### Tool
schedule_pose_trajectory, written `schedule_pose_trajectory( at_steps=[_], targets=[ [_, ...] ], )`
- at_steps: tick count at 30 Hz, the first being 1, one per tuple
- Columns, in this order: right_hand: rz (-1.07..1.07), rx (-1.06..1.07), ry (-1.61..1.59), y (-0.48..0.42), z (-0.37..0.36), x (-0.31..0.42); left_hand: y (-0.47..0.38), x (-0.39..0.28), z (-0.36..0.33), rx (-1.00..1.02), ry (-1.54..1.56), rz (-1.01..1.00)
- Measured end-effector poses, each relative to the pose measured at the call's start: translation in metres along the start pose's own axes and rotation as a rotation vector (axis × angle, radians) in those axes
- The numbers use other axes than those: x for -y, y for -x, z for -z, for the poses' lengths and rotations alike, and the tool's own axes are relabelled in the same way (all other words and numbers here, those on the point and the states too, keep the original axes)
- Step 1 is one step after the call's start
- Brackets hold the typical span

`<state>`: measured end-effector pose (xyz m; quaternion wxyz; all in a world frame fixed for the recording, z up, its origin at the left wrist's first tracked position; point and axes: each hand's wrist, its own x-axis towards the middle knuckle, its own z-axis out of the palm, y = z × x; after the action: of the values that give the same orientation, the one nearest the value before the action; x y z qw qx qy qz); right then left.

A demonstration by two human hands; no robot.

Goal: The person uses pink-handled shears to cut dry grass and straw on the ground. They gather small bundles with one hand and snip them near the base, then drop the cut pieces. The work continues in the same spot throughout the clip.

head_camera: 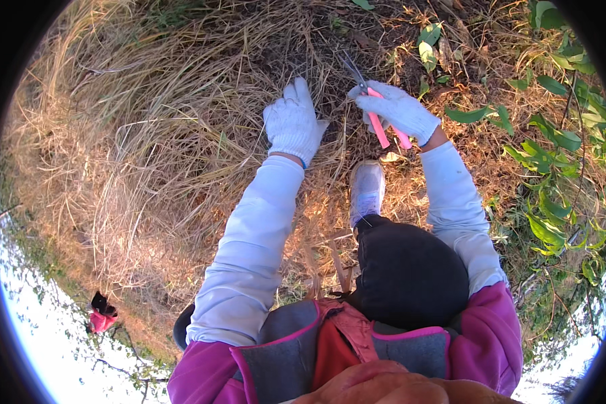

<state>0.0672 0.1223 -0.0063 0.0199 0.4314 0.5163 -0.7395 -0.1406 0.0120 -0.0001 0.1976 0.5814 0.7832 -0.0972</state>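
Observation:
In my right hand (396,108), which wears a white knit glove, is a pair of garden snips (379,123) with pink handles. Their slim metal blades point forward and left, just above the dark soil and dry stalks. My left hand (293,121), gloved the same way, rests back-up on the dry grass (182,111). Two of its fingers reach forward, the others are bent, and the thumb stands out to the right. Nothing shows in its grasp, though the palm side is hidden. A patch of bare soil (336,108) lies between the hands.
My pale shoe (367,189) and dark-clad knee (409,272) are below the snips. Leafy green branches (550,202) rise at the right. A small broad-leaved plant (428,48) grows ahead. Far off at lower left is another person (102,313) in red and black.

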Motion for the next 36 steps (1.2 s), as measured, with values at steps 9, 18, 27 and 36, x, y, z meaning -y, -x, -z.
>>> schedule_pose_trajectory(
  at_steps=[9, 18, 27, 36],
  targets=[
    [0.044, 0.051, 0.041, 0.001, -0.003, 0.001, -0.032, 0.017, 0.02, 0.114, -0.054, -0.003],
    [-0.08, 0.149, 0.146, -0.001, 0.003, -0.009, -0.032, 0.043, 0.034, 0.131, 0.282, 0.069],
    [-0.062, 0.157, 0.169, 0.0, -0.002, -0.008, 0.021, -0.001, -0.003, 0.138, -0.001, -0.029],
    [-0.067, 0.17, 0.266, 0.004, -0.011, -0.016, 0.009, 0.013, -0.009, -0.01, 0.035, -0.002]
  ],
)
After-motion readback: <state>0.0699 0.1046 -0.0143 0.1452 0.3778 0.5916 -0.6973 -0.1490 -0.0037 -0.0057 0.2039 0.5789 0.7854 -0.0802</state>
